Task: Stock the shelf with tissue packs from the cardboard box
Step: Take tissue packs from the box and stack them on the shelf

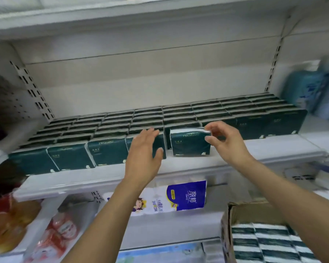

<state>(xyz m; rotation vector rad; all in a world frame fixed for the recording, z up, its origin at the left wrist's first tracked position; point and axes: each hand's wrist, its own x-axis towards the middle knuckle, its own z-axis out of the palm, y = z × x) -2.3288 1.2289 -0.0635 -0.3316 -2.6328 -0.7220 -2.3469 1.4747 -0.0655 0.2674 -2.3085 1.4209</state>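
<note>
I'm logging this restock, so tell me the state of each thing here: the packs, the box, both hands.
Loose pack: upright at the shelf edge, ahead of the rows.
Row packs: standing, packed tight in rows.
Cardboard box: open, packs inside.
Left hand: open, fingers flat against a front pack.
Right hand: pinching the loose pack's top corner.

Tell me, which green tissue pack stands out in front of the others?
The pack whose top corner the right hand pinches: it stands alone ahead of the front row, just right of the left hand.
</note>
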